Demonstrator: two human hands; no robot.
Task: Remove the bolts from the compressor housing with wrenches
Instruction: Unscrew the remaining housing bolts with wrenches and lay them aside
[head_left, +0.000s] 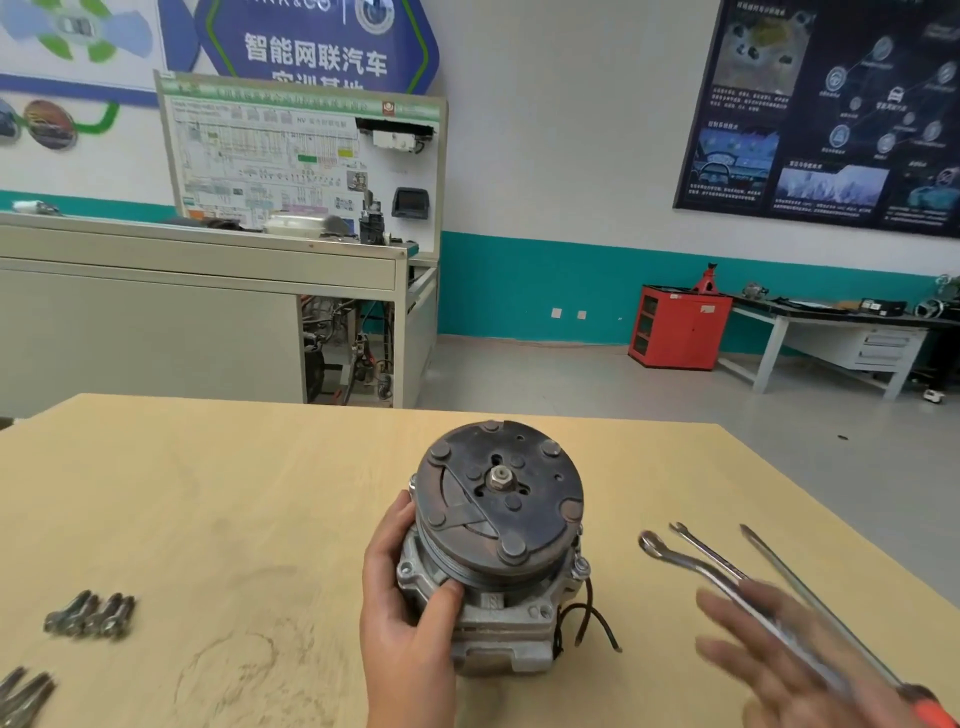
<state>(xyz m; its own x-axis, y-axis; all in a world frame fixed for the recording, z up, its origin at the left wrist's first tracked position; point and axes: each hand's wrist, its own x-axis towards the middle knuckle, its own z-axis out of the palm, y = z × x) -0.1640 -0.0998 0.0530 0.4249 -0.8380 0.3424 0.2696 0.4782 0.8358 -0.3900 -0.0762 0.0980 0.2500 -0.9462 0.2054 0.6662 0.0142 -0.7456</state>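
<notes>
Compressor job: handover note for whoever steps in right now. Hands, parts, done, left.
Left hand: grips the compressor housing on its left side, steadying it upright on the table.
Right hand: blurred, fingers straight, at the wrenches; no grip visible.
Things: two wrenches and a screwdriver lie right of the housing; loose bolts lie in a pile far left, pliers at the near-left corner.
Done: several bolts appear to be out already.
Left: bolt heads show on the housing flange. Pick a wrench, then take those out.
</notes>
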